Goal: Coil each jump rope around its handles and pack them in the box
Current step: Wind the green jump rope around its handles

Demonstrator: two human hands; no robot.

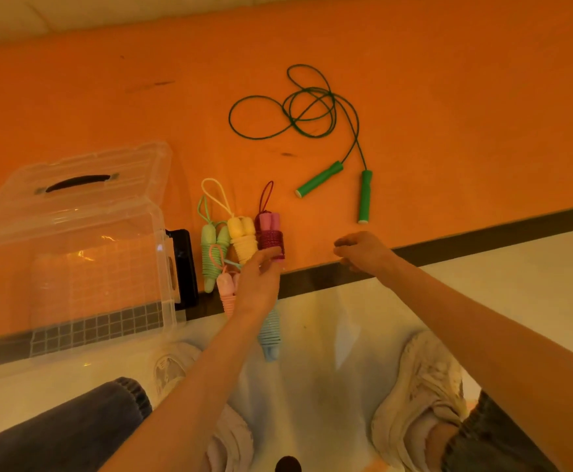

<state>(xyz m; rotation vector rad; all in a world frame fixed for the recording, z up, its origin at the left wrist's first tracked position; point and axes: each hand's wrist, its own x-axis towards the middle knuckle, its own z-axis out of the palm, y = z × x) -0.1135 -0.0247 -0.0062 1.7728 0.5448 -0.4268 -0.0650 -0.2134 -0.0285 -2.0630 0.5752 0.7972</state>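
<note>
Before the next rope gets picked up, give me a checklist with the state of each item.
1. Dark green rope uncoiled and apart from the others: ok, lying loose on the orange mat.
2. Its two green handles reachable: ok, both lie bare, beyond the right hand.
3. Right hand free: ok, it holds nothing.
4. Left hand free: not ok, its fingers touch the red coiled bundle.
5. Clear box ready to take ropes: cannot tell whether the lid is open.
6. Coiled bundles packed: not ok, the light green and yellow bundles lie on the mat.
</note>
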